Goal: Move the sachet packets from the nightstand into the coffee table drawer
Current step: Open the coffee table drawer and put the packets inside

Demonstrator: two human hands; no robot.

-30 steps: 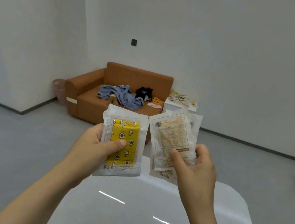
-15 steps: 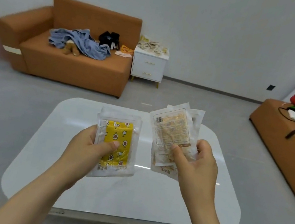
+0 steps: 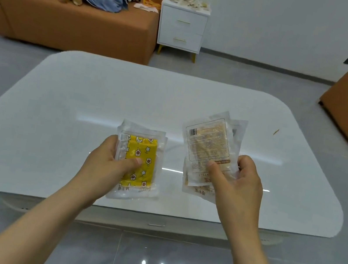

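left hand (image 3: 106, 163) pinches yellow sachet stack (image 3: 145, 150), centre frame | right hand (image 3: 239, 185) pinches pale sachet stack (image 3: 208, 141), right of centre, both above white surface (image 3: 76, 104) | handling: likely light, floppy, slick film; grip stack mid-body, thumb on top, so none slide out

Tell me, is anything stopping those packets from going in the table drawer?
Yes: the drawer under the near edge of the coffee table looks closed, and the left hand and right hand both hold sachet packets. Nothing else blocks the way.
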